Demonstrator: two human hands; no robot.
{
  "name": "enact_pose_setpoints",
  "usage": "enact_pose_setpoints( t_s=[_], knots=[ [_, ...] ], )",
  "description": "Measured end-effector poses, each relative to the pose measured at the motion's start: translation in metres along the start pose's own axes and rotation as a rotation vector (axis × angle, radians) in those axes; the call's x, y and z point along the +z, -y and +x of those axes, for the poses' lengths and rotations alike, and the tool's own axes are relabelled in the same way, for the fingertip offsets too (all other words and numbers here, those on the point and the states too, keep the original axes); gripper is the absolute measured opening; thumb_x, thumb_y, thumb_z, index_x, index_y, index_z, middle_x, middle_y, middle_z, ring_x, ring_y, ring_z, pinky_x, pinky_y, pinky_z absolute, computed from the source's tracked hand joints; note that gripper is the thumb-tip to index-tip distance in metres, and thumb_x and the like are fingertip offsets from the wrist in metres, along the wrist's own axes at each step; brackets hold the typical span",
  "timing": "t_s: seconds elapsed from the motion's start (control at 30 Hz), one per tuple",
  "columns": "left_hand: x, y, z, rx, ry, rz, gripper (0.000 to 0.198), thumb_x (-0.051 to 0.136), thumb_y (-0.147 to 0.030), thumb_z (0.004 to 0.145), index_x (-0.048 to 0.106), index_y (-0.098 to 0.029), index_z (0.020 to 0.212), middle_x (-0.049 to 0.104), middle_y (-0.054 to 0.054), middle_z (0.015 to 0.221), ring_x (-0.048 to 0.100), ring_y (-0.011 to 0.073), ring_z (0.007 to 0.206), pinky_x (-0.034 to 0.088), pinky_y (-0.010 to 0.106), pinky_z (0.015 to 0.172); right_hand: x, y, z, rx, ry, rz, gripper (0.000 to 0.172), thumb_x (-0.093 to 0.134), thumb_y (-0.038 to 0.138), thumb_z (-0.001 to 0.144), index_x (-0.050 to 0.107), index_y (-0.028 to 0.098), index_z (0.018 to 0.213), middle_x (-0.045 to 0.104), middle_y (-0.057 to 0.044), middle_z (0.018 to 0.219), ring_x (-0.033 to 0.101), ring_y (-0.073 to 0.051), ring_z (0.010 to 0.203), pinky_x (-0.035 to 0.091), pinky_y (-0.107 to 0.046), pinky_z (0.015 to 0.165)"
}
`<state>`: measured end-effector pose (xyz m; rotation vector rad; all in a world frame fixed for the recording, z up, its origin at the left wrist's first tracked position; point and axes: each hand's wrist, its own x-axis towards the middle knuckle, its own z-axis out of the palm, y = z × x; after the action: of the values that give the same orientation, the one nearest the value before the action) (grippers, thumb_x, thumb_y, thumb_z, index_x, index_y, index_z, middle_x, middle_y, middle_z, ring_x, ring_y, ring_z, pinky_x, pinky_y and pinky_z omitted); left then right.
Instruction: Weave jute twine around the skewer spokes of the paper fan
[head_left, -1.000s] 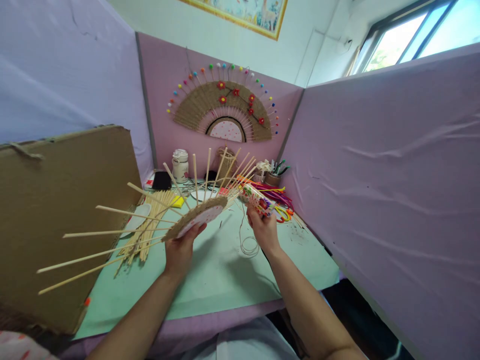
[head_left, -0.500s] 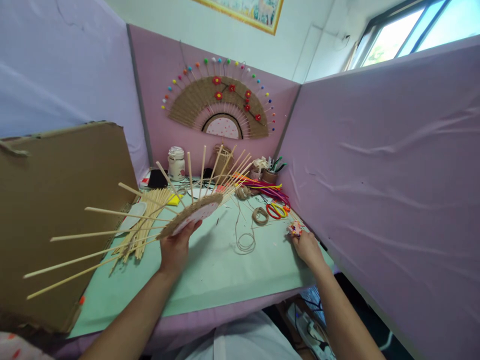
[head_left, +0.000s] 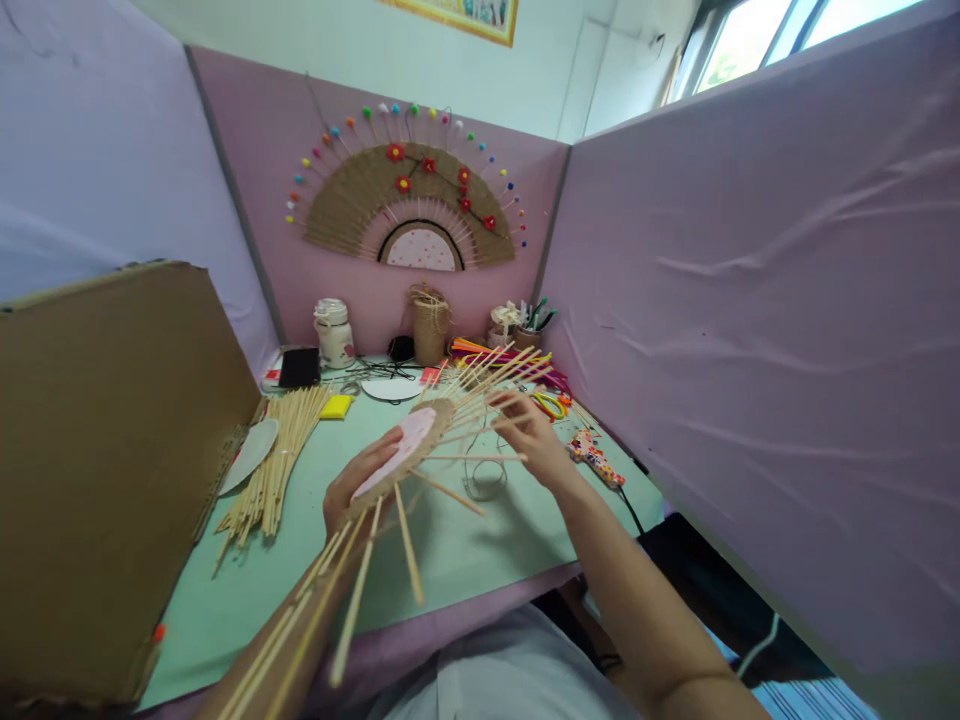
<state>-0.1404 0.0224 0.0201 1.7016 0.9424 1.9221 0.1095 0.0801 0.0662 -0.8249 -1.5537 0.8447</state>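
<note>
My left hand (head_left: pixel 361 482) is closed on a half-round fan base (head_left: pixel 405 450), which has a white face with pink dots and a brown rim. Thin wooden sticks (head_left: pixel 409 545) radiate from that rim, some toward my lap and others away to the right. Beside the right-hand sticks is my right hand (head_left: pixel 536 440), its fingers curved and apart; whether they touch a stick is unclear. A glue gun (head_left: pixel 596 460) with a colourful pattern and a black cord lies on the table to the right of this hand.
A bundle of sticks (head_left: pixel 281 450) and a white half disc (head_left: pixel 251 455) lie left, beside a cardboard sheet (head_left: pixel 112 480). A finished fan (head_left: pixel 420 195) hangs on the back panel. Behind are a jar (head_left: pixel 334 335), a twine-wrapped pot (head_left: pixel 431 330), and coloured pipe cleaners (head_left: pixel 551 375).
My right hand has let go of the glue gun and moved left to the sticks. The fan base has turned in my left hand, swinging its sticks round toward me and rightward.
</note>
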Motion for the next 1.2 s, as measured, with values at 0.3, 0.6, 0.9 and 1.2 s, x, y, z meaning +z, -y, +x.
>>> enact_pose_setpoints(
  t_s=[0.3,0.6,0.9,1.2],
  knots=[
    [-0.007,-0.005,0.001,0.318,0.229,0.071,0.04,0.064,-0.04,0.086,0.066,-0.027,0.124,0.063,0.011,0.132,0.056,0.0289,0.126,0.045,0.047,0.107,0.005,-0.014,0.004,0.219,-0.116,0.381,0.035,0.08,0.046,0.059,0.058,0.02,0.067,0.057,0.003,0.063,0.051,-0.011,0.057,0.042,-0.027,0.058],
    [-0.003,-0.011,0.002,0.342,0.251,0.083,0.04,0.067,-0.039,0.084,0.068,-0.026,0.122,0.064,0.013,0.128,0.057,0.0294,0.124,0.047,0.048,0.105,-0.002,-0.021,0.008,0.206,-0.137,0.299,0.036,0.08,0.049,0.061,0.058,0.02,0.066,0.054,0.003,0.059,0.047,-0.011,0.055,0.039,-0.027,0.055],
    [-0.004,-0.008,0.002,0.388,0.28,0.104,0.042,0.066,-0.034,0.085,0.064,-0.026,0.127,0.062,0.014,0.132,0.055,0.0299,0.127,0.045,0.049,0.106,-0.004,-0.022,0.011,0.171,-0.203,0.258,0.039,0.077,0.054,0.063,0.061,0.02,0.071,0.055,0.002,0.063,0.048,-0.011,0.056,0.04,-0.026,0.055],
    [-0.003,-0.008,0.002,0.385,0.268,0.102,0.041,0.066,-0.036,0.085,0.065,-0.026,0.125,0.063,0.013,0.131,0.057,0.0294,0.125,0.047,0.048,0.105,-0.009,-0.018,0.013,0.153,-0.261,0.103,0.033,0.073,0.049,0.067,0.061,0.019,0.07,0.057,0.003,0.061,0.046,-0.009,0.052,0.038,-0.024,0.052]
  ],
)
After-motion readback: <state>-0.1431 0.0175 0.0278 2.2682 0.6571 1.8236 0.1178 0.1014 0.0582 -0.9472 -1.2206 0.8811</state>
